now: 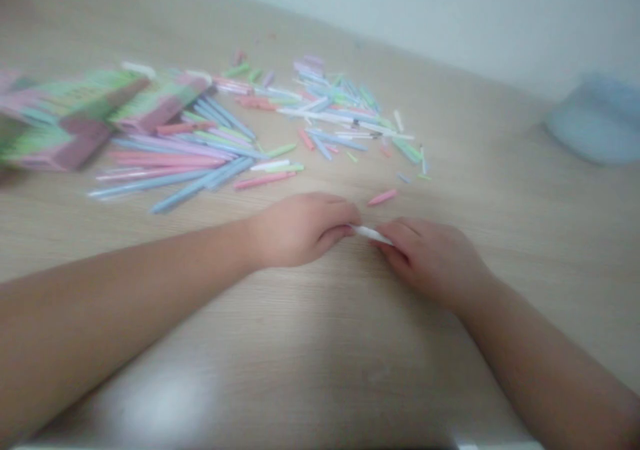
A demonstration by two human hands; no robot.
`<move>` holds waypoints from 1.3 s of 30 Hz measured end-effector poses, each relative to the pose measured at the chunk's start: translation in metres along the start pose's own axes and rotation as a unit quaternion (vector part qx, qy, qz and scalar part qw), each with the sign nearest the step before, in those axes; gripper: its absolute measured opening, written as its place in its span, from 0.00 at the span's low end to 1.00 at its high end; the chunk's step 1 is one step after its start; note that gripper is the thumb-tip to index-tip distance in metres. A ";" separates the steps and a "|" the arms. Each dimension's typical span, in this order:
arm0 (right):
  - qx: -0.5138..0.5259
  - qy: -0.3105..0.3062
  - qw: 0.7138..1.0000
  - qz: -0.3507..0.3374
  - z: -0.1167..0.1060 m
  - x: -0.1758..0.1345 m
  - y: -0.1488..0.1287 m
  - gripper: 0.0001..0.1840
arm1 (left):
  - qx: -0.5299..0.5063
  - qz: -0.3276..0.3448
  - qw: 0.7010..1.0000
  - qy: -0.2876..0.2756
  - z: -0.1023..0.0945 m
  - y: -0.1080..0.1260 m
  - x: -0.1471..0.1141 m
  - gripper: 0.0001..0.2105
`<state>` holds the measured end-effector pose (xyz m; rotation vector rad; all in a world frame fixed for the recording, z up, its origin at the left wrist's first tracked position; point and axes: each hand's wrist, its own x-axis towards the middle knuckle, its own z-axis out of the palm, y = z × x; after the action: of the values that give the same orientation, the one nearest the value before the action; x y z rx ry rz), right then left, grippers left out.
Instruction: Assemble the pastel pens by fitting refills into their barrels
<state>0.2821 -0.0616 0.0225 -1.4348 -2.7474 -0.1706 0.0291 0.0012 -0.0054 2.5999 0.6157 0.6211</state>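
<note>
My left hand (313, 230) and my right hand (433, 257) meet over the middle of the table. Between them runs a slim white pen (373, 235), with the fingers of each hand pinched on one end. Both of its ends are hidden in the fingers, and blur hides finer detail. Just beyond my right fingertips lies a short pink pen piece (383, 198). A longer pink piece (265, 181) rests on the table past my left hand.
Blue, pink and purple pen barrels (175, 183) lie in a pile at left, beside several pastel boxes (165, 100). Caps and small pen parts (345, 113) are scattered farther back. A bluish translucent container (597, 120) stands at far right, near the pale wall (475, 23).
</note>
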 end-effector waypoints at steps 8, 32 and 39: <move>0.190 -0.077 0.977 0.058 -0.005 0.004 -0.003 0.22 | 0.016 0.015 1.000 -0.008 -0.001 0.003 0.000 0.12; -0.010 -0.016 0.999 0.030 0.000 0.007 -0.011 0.19 | 0.046 0.020 0.999 0.010 0.000 0.000 0.001 0.11; 0.317 -0.112 0.934 0.125 -0.012 0.008 -0.009 0.23 | 0.095 0.077 0.992 0.003 -0.002 0.006 0.001 0.12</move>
<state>0.2699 -0.0611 0.0343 -1.6300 -2.3690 0.8517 0.0310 -0.0025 -0.0005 2.8456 0.5013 0.6457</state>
